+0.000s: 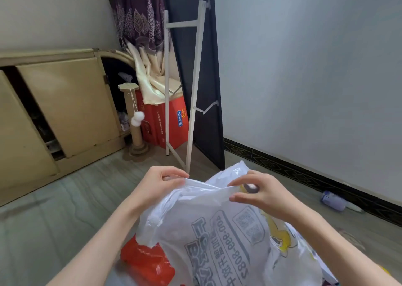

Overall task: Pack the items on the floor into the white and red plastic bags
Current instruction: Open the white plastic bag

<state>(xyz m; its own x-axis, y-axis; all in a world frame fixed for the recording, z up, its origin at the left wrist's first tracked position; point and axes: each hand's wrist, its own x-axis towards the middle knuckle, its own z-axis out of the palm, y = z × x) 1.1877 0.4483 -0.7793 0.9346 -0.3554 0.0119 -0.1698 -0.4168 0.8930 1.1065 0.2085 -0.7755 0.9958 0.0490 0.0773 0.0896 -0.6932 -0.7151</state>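
The floor (65,209) is stretching out grey and bare-looking around the person, and that is where anything dropped is going to end up. The white plastic bag (228,242) is hanging in front of them, bulging and printed with grey lettering seen in reverse, so something is likely filling it already, though I cannot tell what. Thin film like that is stretching under load, and I judge the top edge could tear if the two sides are being pulled apart too hard.

The red plastic bag (145,261) is lying crumpled on the floor just below and to the left of the white one, partly under it. It could be getting trodden on or dragged along unnoticed.

The left hand (158,185) is pinching the bag's upper edge, fingers curled round the film. The right hand (261,194) is curling over the other side of the mouth, fingertips nipping the plastic, with something small and dark showing beside its fingers that I cannot make out. If either pinch is slipping, the mouth is collapsing and the contents could be spilling.

Over by the black skirting, a small lilac bottle-like item (332,201) is lying on its side, well apart from the bags. Being round, it could be rolling away or simply getting overlooked.
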